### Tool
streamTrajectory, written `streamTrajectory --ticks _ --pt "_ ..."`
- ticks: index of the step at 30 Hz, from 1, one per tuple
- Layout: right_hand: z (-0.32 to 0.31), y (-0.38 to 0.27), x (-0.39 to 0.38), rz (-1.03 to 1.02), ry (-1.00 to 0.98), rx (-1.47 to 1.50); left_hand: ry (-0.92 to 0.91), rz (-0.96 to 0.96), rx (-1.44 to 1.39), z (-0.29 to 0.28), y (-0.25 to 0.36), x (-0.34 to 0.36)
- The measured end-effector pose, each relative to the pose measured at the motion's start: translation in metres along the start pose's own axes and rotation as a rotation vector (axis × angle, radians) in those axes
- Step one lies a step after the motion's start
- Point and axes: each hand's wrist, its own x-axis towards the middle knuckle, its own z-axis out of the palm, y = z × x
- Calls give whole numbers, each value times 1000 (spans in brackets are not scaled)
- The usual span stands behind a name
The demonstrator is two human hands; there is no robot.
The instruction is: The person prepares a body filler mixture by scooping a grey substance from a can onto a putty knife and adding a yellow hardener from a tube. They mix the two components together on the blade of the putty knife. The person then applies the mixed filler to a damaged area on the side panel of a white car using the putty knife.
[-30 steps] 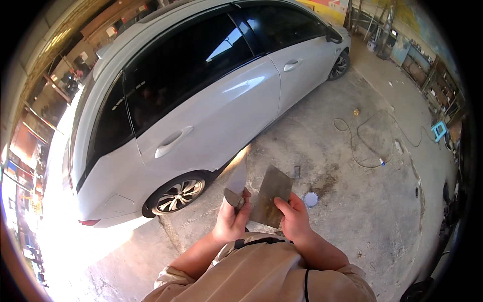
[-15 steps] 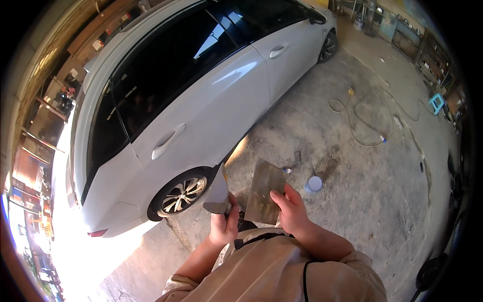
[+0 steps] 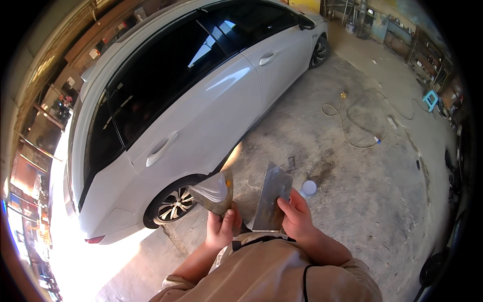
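Note:
My left hand (image 3: 220, 230) is closed on the handle end of a putty knife (image 3: 220, 205), its wide blade tilted up toward the car. On the blade lies a smooth mound of pale grey-white putty (image 3: 211, 188), with a small orange-yellow dab (image 3: 228, 183) beside it. A thin rectangular metal spreader plate (image 3: 271, 199) is gripped in my right hand (image 3: 298, 217), thumb on its face. The two tools are held side by side in front of my body, a short gap between them. Beyond the plate, an open round tin (image 3: 308, 188) stands on the floor.
A white car (image 3: 211, 108) fills the left side, its rear wheel (image 3: 176, 205) close to my left hand. On the concrete floor (image 3: 352, 211) to the right lies a looped hose (image 3: 349, 138). A blue stool (image 3: 430, 100) and cluttered shelves (image 3: 402, 38) stand farther off.
The putty knife has turned so that its blade face, putty and orange-yellow dab now show more. My right hand and the plate have shifted slightly right. The whole view has moved a little.

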Motion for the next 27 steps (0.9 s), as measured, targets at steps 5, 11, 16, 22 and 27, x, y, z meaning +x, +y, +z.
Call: streamTrajectory --ticks 5,11,16,22,27 --pt "-42 -6 17 162 -261 443 -266 -427 -284 -14 15 4" --pt "-41 -1 33 285 -368 434 -677 -679 -242 11 35 21" --pt "-6 -12 23 413 49 34 -755 -699 -207 21 31 21" --pt "-24 20 21 336 -173 -13 -574 -600 -253 13 54 24" --pt "-22 11 18 169 165 131 -281 -404 -242 -8 63 23"
